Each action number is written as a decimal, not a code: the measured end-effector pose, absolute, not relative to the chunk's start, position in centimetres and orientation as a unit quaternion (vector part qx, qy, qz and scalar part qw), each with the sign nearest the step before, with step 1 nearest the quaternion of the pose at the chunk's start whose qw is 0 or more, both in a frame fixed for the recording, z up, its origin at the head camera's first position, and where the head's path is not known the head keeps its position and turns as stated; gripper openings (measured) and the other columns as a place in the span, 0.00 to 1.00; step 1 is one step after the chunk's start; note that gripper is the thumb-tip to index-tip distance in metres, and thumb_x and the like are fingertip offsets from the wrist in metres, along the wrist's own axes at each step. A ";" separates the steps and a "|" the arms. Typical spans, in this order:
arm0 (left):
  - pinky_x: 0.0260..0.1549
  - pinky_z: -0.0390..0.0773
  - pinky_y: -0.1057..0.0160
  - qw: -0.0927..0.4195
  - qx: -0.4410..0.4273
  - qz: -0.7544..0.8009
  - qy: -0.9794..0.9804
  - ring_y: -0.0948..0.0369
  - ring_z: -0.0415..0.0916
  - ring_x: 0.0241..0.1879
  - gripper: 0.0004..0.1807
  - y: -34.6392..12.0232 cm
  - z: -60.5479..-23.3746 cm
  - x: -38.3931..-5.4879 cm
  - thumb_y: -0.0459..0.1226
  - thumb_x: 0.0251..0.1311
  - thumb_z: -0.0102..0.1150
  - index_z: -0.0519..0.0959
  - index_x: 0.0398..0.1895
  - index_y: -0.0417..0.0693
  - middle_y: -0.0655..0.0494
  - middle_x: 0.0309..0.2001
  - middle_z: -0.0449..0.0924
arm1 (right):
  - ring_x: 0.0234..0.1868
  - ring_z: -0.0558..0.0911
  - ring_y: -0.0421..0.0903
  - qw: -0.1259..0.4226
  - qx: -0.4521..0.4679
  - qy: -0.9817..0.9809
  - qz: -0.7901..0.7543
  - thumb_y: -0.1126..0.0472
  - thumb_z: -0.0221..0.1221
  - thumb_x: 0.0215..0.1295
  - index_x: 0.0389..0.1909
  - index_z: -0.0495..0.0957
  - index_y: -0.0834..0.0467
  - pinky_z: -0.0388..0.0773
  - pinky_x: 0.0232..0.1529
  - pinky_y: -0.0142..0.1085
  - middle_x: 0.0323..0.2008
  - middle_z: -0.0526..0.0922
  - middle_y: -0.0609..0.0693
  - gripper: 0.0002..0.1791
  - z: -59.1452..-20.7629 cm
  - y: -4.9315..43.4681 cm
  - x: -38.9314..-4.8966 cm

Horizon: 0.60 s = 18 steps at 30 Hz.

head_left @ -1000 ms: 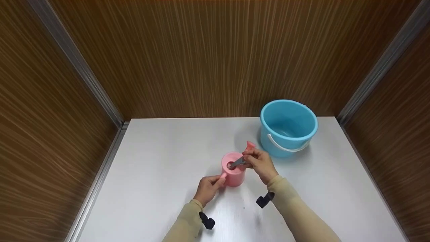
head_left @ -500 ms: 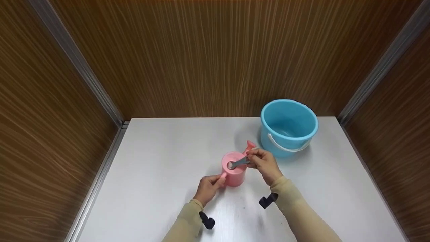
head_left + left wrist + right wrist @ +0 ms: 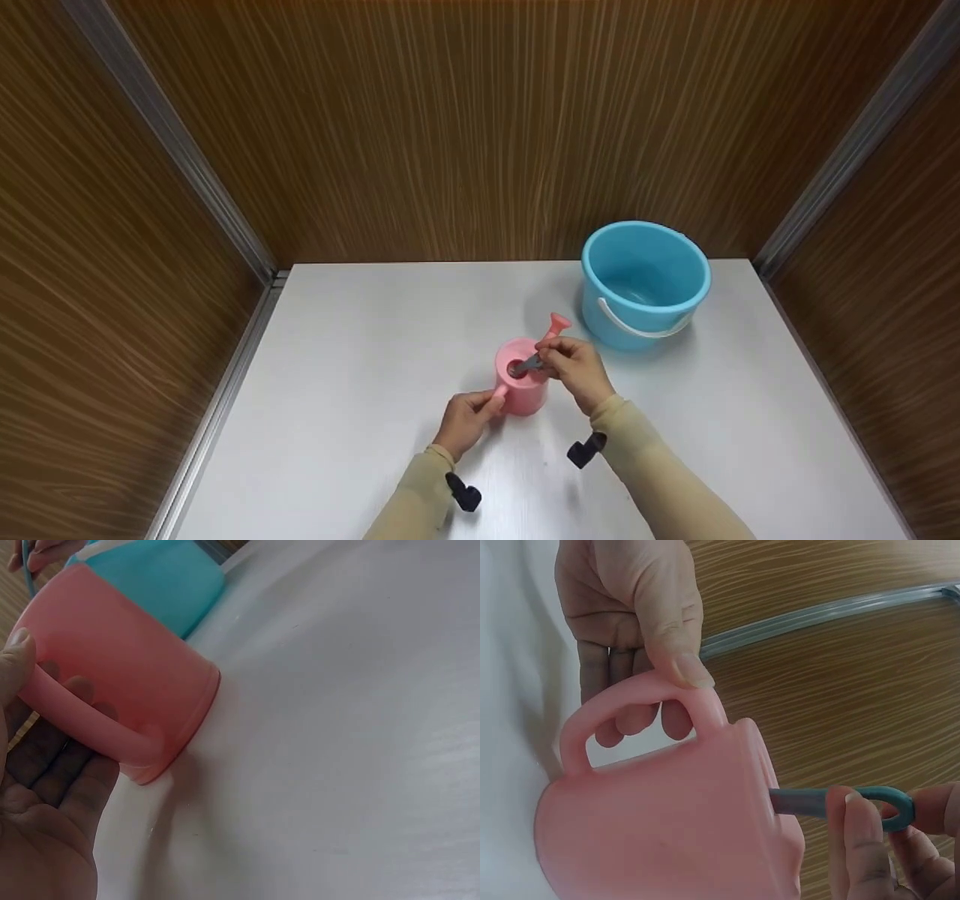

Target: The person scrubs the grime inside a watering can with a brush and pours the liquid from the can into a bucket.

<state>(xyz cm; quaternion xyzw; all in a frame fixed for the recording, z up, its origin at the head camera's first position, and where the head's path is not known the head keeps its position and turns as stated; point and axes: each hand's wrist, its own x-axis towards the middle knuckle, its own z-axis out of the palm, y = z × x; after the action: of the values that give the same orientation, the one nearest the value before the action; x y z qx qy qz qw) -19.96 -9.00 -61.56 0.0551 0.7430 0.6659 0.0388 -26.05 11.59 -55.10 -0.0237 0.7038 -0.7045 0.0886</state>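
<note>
Two hands are at work over one pink watering can point(image 3: 523, 403), which stands upright on the white table point(image 3: 337, 390), in front of the blue bucket point(image 3: 609, 328) and a little to its left. The left hand point(image 3: 463, 425) holds the can by its handle point(image 3: 619, 703): the thumb lies on the upper part, and the other fingers pass behind it. The right hand point(image 3: 577, 369) pinches a grey-blue tool point(image 3: 802, 802) near its looped end. This tool is tilted, and its far end enters the round opening in the top of the can; what it touches inside, one cannot tell. Beyond the right hand, the spout point(image 3: 558, 324) points toward the bucket, whose white bail point(image 3: 637, 331) hangs down at the front. Both arms wear pale sleeves point(image 3: 652, 465), with a black device point(image 3: 586, 450) at each wrist. Brown wood-grain panels point(image 3: 450, 135) rise behind the table and at its sides.
</note>
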 end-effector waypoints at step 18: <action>0.37 0.78 0.67 0.028 0.032 0.651 0.758 0.52 0.82 0.40 0.15 -8.9 -65.3 -21.4 0.43 0.62 0.62 0.84 0.48 0.46 0.48 0.39 0.86 | 0.38 0.84 0.55 0.115 0.000 0.712 -0.692 0.70 0.58 0.60 0.38 0.77 0.71 0.82 0.42 0.41 0.38 0.82 0.68 0.08 -55.6 10.5 -26.0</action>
<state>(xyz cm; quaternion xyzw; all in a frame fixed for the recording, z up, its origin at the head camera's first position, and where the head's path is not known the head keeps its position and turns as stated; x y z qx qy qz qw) -21.44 -8.92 -65.27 0.0316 0.7579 0.6510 0.0276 -25.98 10.48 -55.59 -0.0003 0.7125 -0.6922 0.1152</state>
